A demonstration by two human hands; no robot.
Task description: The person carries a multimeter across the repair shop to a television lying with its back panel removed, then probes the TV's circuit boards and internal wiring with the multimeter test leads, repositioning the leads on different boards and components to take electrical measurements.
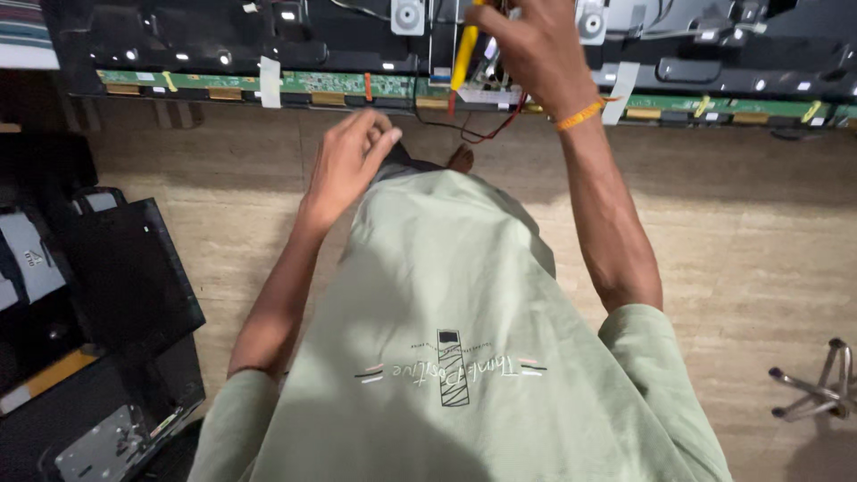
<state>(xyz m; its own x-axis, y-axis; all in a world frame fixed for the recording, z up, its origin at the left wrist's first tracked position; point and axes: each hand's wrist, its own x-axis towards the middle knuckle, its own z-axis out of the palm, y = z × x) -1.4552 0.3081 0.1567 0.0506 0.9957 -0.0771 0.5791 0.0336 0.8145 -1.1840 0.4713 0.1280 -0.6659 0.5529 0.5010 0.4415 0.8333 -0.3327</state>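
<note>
The head camera looks straight down the person's pale green printed T-shirt (455, 330) to a beige stone-tiled floor (741, 223). Along the top of the view lies a large opened flat-screen television (178, 40), black back panel up, with a long narrow green circuit strip (339, 84) running along its near edge and strips of white tape (270, 81) stuck across that strip. The right hand (536, 45), an orange band (580, 114) around its wrist, is stretched out over the middle of the television and its fingers are closed around a slim yellow-handled tool (466, 49), which points down toward the strip; the tip meets the board area near a small white component, though the exact point of contact is hidden by the hand. Thin red and black wires (486, 129) loop out from under that hand onto the floor. The left hand (348, 161) hangs in the air short of the television, above the floor, fingers loosely curled inward with nothing between them. A bare foot (461, 159) shows just beyond the shirt hem. At the left edge lie black plastic panels (116, 268) and a metal plate; at the lower right, shiny chrome chair legs (817, 384).
</note>
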